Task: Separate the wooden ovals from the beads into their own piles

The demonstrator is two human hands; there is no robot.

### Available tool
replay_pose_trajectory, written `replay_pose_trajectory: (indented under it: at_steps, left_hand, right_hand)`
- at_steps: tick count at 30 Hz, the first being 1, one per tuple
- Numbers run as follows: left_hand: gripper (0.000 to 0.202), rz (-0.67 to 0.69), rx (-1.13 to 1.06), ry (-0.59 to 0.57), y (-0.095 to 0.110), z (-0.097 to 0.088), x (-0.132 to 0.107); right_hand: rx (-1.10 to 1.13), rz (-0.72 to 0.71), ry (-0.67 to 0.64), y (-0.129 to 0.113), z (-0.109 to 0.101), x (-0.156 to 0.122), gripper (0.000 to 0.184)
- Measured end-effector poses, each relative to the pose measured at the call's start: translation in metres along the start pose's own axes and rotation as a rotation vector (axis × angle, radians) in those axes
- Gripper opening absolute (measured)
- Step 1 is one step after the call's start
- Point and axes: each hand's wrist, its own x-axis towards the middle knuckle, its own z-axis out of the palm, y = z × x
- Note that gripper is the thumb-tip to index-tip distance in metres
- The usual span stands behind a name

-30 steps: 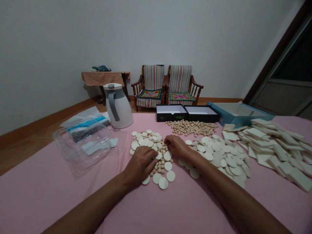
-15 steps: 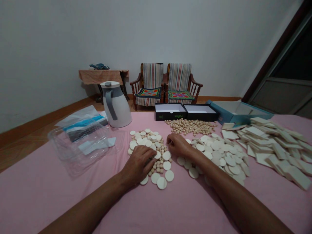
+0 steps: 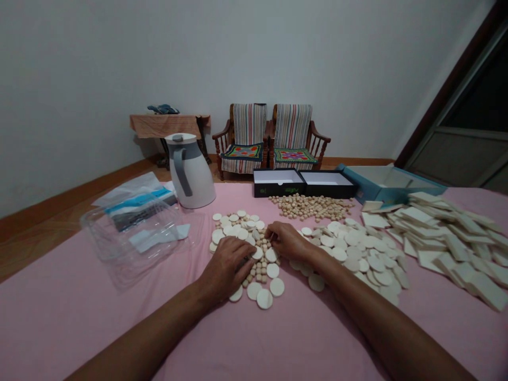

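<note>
My left hand (image 3: pixel 227 267) rests at the near left side of a mixed heap of small wooden cubes (image 3: pixel 261 269) and pale round wooden discs. Its thumb and forefinger close around the edge of one wooden disc (image 3: pixel 257 253). My right hand (image 3: pixel 289 241) is at the heap's right side, fingers pinched together over the cubes and discs; what lies in the pinch is hidden. Several loose discs (image 3: pixel 264 298) lie flat in front of the heap. Under and beside my right forearm spreads a larger pile of discs (image 3: pixel 353 248).
Behind the right hand lies a pile of wooden cubes (image 3: pixel 313 206), backed by black open boxes (image 3: pixel 279 189). A blue box (image 3: pixel 391 182) and stacked wooden rectangles (image 3: pixel 448 233) are at right. To the left are a white jug (image 3: pixel 194 180) and a clear plastic tray (image 3: pixel 130 254).
My right hand has shifted slightly left and in over the heap, its fingertips now at the cubes. My left hand stays in place by the same disc.
</note>
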Motion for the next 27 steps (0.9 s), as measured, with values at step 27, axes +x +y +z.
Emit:
replay_pose_trajectory:
  at_steps: [27]
  left_hand:
    - [0.014,0.018,-0.006,0.001,0.000,-0.001,0.001]
  right_hand:
    - [-0.250,0.021,0.056,0.007,0.005,0.001,0.023]
